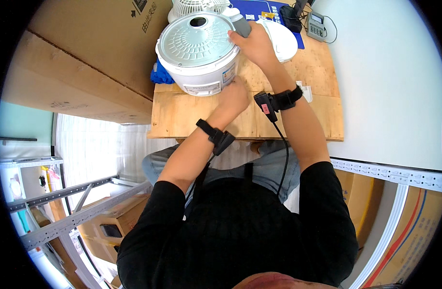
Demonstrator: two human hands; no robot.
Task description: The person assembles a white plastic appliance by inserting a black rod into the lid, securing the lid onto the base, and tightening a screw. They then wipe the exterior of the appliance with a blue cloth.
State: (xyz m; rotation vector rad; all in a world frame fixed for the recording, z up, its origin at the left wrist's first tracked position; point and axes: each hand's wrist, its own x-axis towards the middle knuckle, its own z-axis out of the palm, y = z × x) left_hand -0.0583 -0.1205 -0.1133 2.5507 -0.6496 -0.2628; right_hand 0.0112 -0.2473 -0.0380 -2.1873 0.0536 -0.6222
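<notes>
A round white tub [197, 79] stands on the wooden table, with a ribbed, silver-grey metal disc [194, 41] across its top and a dark round hole near the disc's far edge. At the tub's upper right rim, my right hand [254, 44] is closed around a grey rounded handle [242, 25]; I cannot tell whether the handle belongs to the tub. My left hand [235, 94] is curled at the tub's lower right side, close to its printed label. Those fingers face away, so anything in them is hidden.
Behind the tub is a white slatted grille [200, 6]. A white round lid-like piece [281, 41] lies right of my right hand. A keypad device [316, 25] with cables sits at the far right. Blue cloth [161, 74] and a large cardboard box [86, 53] border the left side.
</notes>
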